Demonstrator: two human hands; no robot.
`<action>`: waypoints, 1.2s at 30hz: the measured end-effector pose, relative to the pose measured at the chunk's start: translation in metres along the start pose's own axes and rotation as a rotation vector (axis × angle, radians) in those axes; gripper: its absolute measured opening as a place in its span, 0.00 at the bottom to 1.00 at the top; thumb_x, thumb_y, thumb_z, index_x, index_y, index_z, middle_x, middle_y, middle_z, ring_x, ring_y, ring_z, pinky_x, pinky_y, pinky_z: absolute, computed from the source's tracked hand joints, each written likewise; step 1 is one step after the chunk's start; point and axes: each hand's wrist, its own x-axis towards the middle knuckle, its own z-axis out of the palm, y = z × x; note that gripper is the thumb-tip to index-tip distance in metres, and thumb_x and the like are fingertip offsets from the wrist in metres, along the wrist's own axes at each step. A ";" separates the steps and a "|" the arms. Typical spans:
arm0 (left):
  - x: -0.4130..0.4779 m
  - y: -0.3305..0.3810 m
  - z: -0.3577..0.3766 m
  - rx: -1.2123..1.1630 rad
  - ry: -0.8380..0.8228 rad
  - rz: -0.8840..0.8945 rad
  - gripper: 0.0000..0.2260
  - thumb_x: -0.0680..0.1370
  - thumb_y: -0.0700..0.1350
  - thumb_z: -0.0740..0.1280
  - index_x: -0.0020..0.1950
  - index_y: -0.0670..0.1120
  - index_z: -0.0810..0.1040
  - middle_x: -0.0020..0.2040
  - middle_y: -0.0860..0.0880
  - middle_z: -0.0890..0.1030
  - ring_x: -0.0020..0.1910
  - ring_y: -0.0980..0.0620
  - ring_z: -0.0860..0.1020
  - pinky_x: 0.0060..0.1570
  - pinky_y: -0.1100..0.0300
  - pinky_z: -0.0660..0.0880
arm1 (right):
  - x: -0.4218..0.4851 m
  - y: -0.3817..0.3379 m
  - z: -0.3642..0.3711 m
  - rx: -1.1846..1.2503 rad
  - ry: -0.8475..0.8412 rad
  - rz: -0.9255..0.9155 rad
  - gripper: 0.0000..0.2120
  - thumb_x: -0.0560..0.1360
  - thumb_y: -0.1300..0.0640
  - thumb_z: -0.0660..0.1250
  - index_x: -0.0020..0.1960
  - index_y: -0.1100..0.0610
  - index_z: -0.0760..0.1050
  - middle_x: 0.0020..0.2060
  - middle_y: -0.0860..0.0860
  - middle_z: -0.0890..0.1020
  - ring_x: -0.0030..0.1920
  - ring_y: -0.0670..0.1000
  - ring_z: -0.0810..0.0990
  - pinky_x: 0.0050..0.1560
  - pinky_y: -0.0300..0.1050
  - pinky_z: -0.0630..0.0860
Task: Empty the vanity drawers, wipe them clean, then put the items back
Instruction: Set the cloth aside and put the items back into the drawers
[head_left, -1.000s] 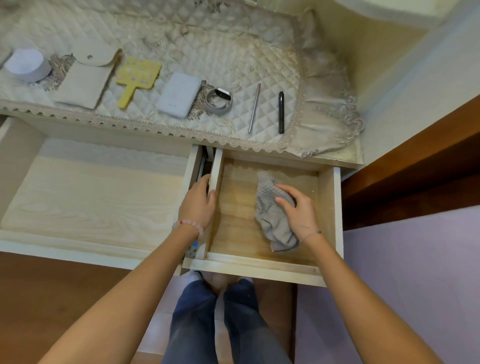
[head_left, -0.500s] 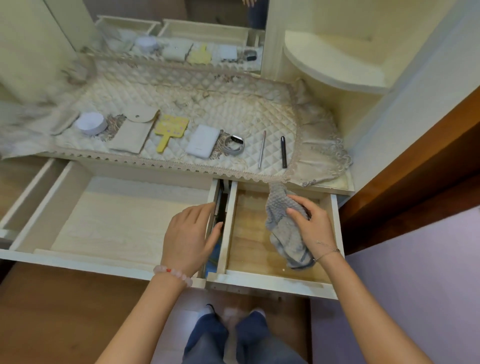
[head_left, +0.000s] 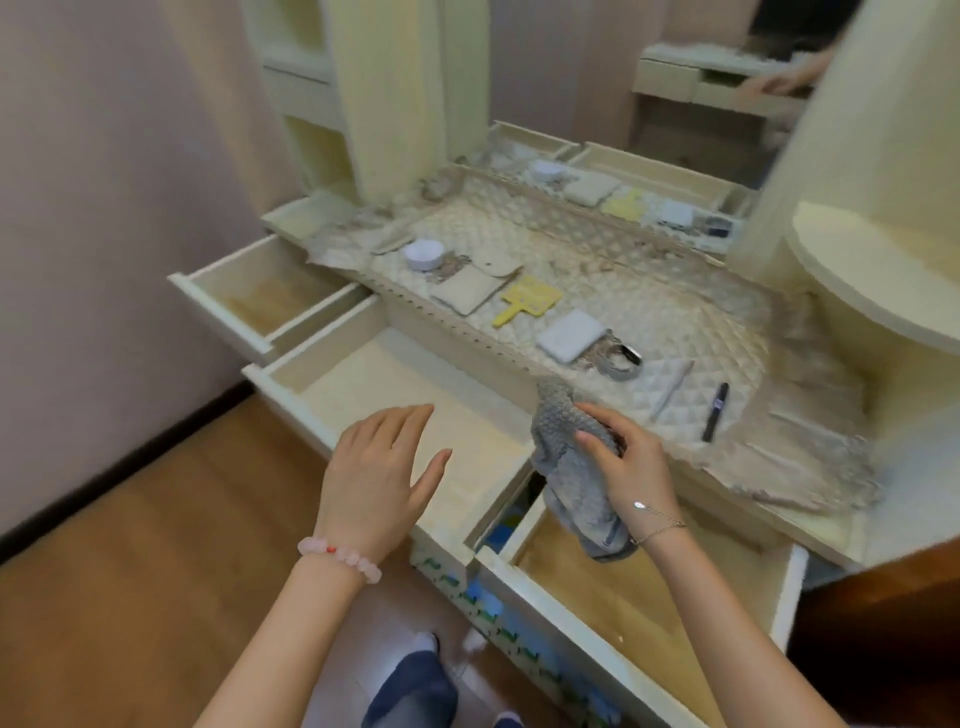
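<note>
Three vanity drawers stand pulled out: a small left drawer (head_left: 270, 299), a wide middle drawer (head_left: 363, 379) and a right drawer (head_left: 649, 597). My right hand (head_left: 628, 462) grips a grey textured cloth (head_left: 571, 467) in the air above the gap between the middle and right drawers. My left hand (head_left: 384, 473) hovers with fingers spread over the middle drawer's front, holding nothing. On the quilted vanity top (head_left: 649, 291) lie a white round jar (head_left: 423, 254), a beige pouch (head_left: 475, 286), a yellow hand mirror (head_left: 527, 304), a white flat case (head_left: 571, 335), a coiled band (head_left: 621, 358), a silver pen (head_left: 672, 389) and a black pen (head_left: 716, 411).
A mirror (head_left: 649, 104) stands behind the top, with cream shelves on both sides. A curved shelf (head_left: 857, 280) juts out at right. The pink wall (head_left: 104, 208) and wooden floor (head_left: 130, 545) are on the left. My feet (head_left: 415, 680) are below the drawers.
My right hand has lifted the cloth out of the right drawer and moved it left. My left hand has left the drawer divider and spread open over the middle drawer. The view swung left.
</note>
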 end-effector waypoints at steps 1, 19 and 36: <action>-0.012 -0.006 -0.008 0.028 0.007 -0.053 0.22 0.77 0.56 0.57 0.61 0.43 0.76 0.54 0.47 0.81 0.53 0.47 0.79 0.52 0.53 0.74 | 0.002 -0.005 0.009 -0.010 -0.045 -0.027 0.13 0.75 0.60 0.66 0.59 0.53 0.77 0.55 0.47 0.80 0.57 0.46 0.76 0.59 0.44 0.73; -0.258 -0.135 -0.141 0.318 0.203 -0.862 0.22 0.77 0.56 0.56 0.63 0.44 0.75 0.58 0.47 0.80 0.59 0.48 0.77 0.60 0.52 0.71 | -0.077 -0.164 0.261 0.146 -0.791 -0.393 0.13 0.75 0.61 0.66 0.58 0.52 0.78 0.57 0.44 0.80 0.58 0.40 0.76 0.61 0.37 0.72; -0.458 -0.291 -0.261 0.521 0.244 -1.283 0.23 0.77 0.57 0.54 0.64 0.46 0.74 0.61 0.48 0.78 0.62 0.49 0.75 0.63 0.54 0.65 | -0.256 -0.327 0.534 0.211 -1.209 -0.582 0.11 0.75 0.59 0.66 0.55 0.48 0.78 0.54 0.42 0.80 0.56 0.41 0.77 0.59 0.41 0.73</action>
